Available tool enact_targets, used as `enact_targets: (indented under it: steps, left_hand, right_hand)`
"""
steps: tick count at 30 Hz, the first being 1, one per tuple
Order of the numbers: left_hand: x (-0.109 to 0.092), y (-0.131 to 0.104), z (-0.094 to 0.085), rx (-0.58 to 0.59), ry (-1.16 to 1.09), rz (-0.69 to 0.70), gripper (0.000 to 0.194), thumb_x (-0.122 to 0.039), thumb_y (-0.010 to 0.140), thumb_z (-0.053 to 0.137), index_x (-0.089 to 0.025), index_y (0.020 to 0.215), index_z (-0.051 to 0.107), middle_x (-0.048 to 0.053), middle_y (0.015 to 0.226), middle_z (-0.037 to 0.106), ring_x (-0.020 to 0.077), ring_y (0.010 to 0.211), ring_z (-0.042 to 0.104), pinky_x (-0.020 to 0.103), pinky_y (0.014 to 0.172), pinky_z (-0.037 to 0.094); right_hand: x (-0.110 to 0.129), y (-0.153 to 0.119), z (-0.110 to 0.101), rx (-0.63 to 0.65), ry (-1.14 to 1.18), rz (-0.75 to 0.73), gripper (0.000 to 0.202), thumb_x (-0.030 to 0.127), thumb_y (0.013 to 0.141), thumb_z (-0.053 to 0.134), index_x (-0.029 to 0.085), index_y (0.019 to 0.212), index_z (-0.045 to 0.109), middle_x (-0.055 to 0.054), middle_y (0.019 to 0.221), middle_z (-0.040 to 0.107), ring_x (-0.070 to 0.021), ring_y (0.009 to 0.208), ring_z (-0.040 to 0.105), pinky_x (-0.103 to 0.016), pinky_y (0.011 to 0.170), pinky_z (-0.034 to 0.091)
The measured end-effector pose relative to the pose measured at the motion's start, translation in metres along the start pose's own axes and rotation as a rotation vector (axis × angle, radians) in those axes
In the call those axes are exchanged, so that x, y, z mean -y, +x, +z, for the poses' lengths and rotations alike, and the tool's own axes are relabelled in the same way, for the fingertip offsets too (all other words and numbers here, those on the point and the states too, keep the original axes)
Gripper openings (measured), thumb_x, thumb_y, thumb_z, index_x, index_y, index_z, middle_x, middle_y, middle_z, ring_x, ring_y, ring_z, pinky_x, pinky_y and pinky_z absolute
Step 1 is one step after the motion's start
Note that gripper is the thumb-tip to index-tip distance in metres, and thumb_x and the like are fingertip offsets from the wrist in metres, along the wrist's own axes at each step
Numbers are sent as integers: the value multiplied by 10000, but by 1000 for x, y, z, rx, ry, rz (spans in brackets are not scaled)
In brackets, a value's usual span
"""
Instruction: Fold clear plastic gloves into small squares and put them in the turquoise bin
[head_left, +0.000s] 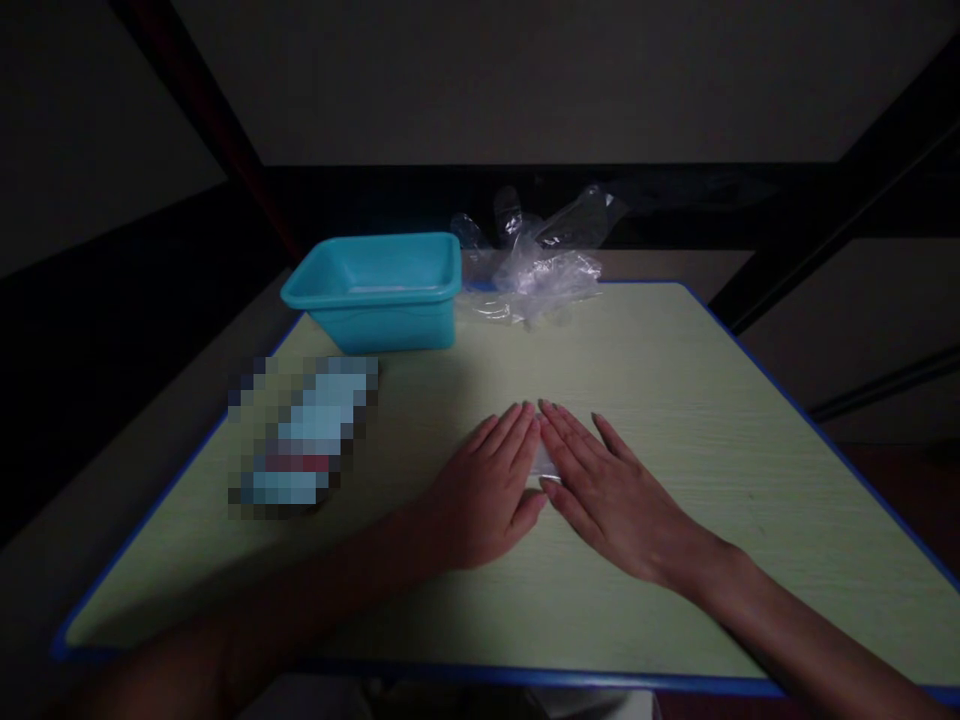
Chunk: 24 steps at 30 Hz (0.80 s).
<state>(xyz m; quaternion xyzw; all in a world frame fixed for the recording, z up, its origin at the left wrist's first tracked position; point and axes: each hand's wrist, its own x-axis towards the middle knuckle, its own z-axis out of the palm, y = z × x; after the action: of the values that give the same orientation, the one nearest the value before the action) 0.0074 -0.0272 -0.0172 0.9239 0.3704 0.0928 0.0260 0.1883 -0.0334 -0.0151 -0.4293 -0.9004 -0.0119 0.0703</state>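
Both hands lie palm down near the middle of the table, fingertips almost meeting. Under and between them shows a small piece of clear plastic (545,462), mostly covered by the fingers. My left hand (487,490) rests on its left side, fingers flat and pointing forward. From the right, my right hand (611,490) presses flat on the other side, its little finger spread away from the rest. Neither hand is wrapped round anything.
A turquoise plastic basin (394,325) stands at the table's back left. Crumpled clear plastic gloves or bags (544,275) lie at the back edge. A pixelated object (315,430) is at left on the blue-edged table (675,370).
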Motion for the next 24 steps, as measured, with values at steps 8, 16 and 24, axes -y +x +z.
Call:
enact_targets:
  steps: [8,16,24]
  left_hand:
    - [0,1,1,12,1,-7,593,-316,868,382,-6,1359,263,215,1465,227,275,1374,164,421,1107,183]
    - [0,0,-3,24,1,-5,584,-307,865,395,-34,1364,264,204,1467,233,284,1373,165,423,1101,192]
    - [-1,1,0,3,-3,-12,582,-318,863,396,-51,1363,265,200,1467,238,278,1371,180,429,1098,189]
  right_hand:
    - [3,3,-1,31,58,104,522,324,934,218,90,1392,305,-131,1446,300,-193,1345,239,-469,1069,258]
    - [4,4,0,8,73,142,509,289,925,253,101,1395,305,-128,1445,307,-199,1337,265,-478,1062,270]
    - [3,3,2,8,41,126,516,315,921,268,95,1385,325,-134,1446,308,-211,1335,273,-481,1061,268]
